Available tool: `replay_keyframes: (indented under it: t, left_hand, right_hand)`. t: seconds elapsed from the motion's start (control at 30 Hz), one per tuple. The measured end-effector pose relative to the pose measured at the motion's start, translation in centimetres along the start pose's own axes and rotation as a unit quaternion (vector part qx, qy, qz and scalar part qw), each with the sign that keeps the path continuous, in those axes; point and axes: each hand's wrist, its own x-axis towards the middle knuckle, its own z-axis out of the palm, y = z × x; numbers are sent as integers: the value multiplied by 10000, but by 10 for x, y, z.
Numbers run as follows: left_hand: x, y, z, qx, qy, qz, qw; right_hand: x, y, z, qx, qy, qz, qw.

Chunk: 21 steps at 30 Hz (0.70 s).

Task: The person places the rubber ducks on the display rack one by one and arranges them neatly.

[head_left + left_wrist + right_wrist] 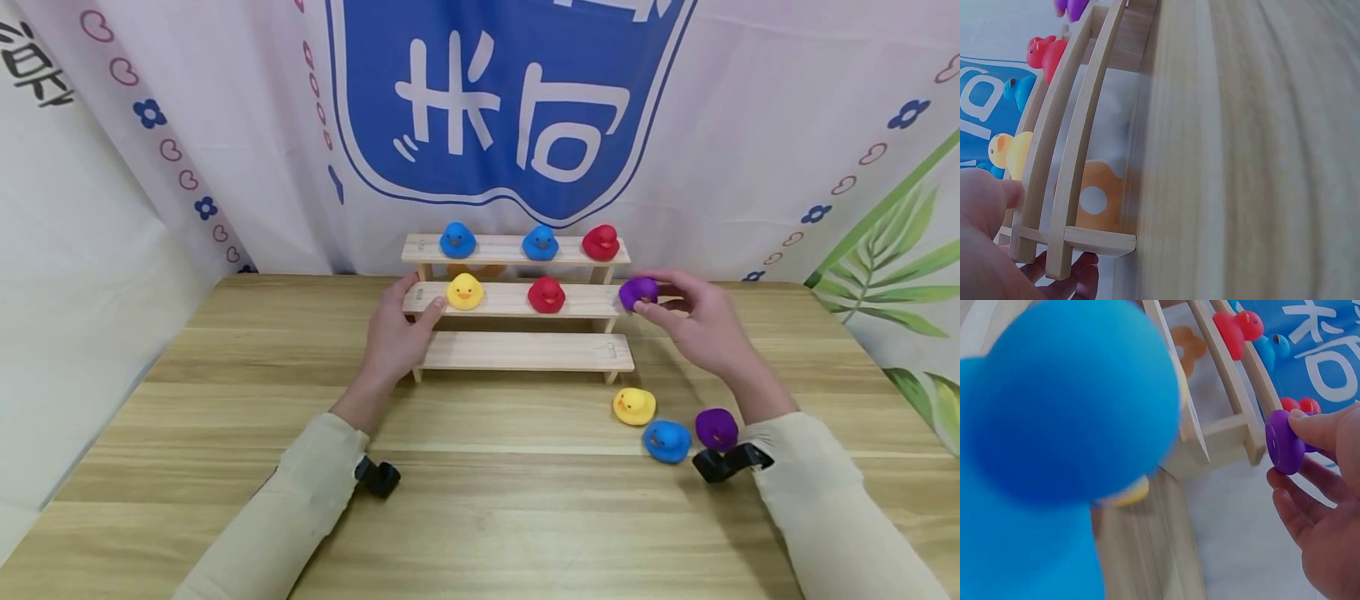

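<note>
Between thumb and fingers, my right hand [697,321] pinches a purple rubber duck [638,293] at the right end of the middle tier of a wooden stepped stand [517,350]. The right wrist view shows this purple duck [1285,442] tilted, its flat base toward the camera. At the stand's left end, my left hand [397,329] grips the middle tier, with the thumb in front and fingers round the end. Beside that thumb sits a yellow duck [465,292]; a red duck [547,295] is farther right on the same tier.
Two blue ducks [457,240] and a red duck [601,242] stand on the top tier. On the table [480,500], right of the stand, are a yellow duck [634,407], a blue duck [667,441] and another purple duck [717,429]. A printed curtain [270,167] hangs behind.
</note>
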Motion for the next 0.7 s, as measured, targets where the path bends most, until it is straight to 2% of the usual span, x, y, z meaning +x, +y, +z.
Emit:
replay_keyframes:
  t: [0.27,0.5,0.7]
  left_hand:
    - [0,0,0,45,19,57,10000]
    - [1,0,0,36,24,18,10000]
    - [0,0,0,77,21,0,10000]
  right_hand:
    - [10,-14,13,-14,-221,71,9997]
    - [10,-20,21,118,-58,101,9999]
    - [11,-22,27,157,-80,189,9997]
